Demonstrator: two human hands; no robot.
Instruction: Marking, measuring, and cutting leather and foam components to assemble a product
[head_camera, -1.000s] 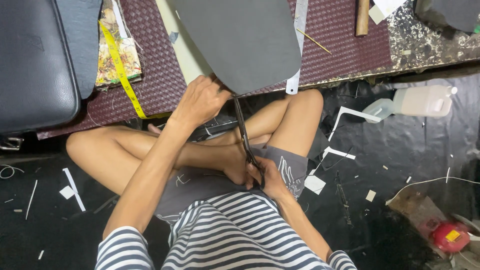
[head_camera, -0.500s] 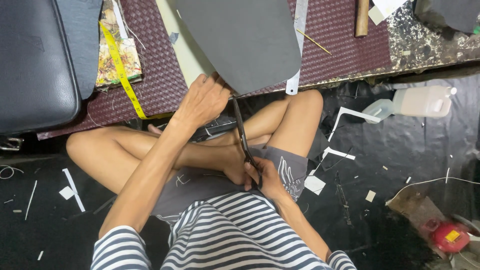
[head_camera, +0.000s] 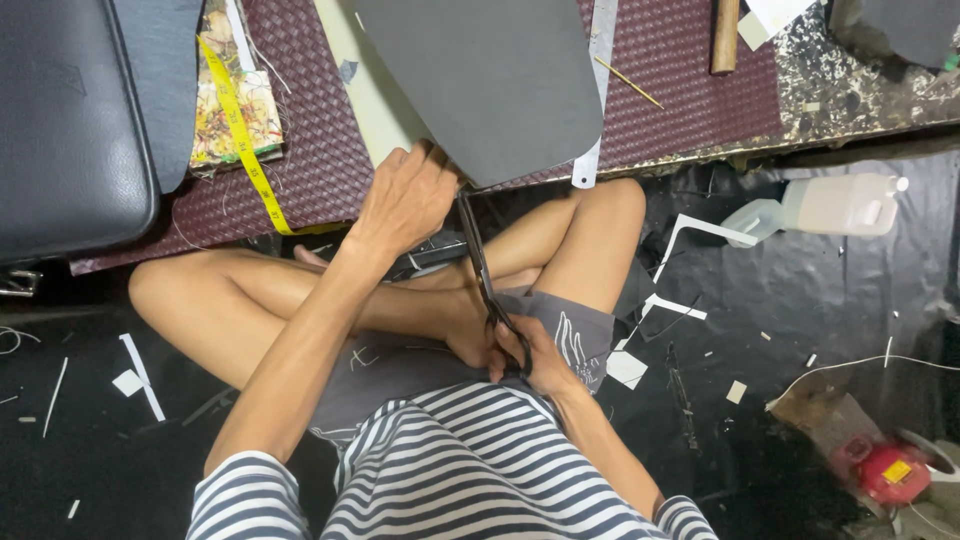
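I sit cross-legged on the floor before a low table. My left hand (head_camera: 405, 200) grips the lower edge of a large dark grey sheet (head_camera: 490, 75) that lies over the table's front edge. My right hand (head_camera: 525, 355), down by my lap, is closed around the handles of long black scissors (head_camera: 478, 255). The scissor blades point up to the sheet's lower edge, right beside my left hand's fingers.
A maroon woven mat (head_camera: 690, 90) covers the table, with a yellow tape measure (head_camera: 240, 125), a metal ruler (head_camera: 598, 90) and a wooden handle (head_camera: 724, 35) on it. A black padded cushion (head_camera: 65, 130) lies left. A plastic bottle (head_camera: 835, 205), white scraps (head_camera: 690, 230) and a red object (head_camera: 890, 472) lie on the dark floor.
The scissors have crept slightly along the sheet's lower edge. My left hand keeps its hold on the sheet with barely any movement.
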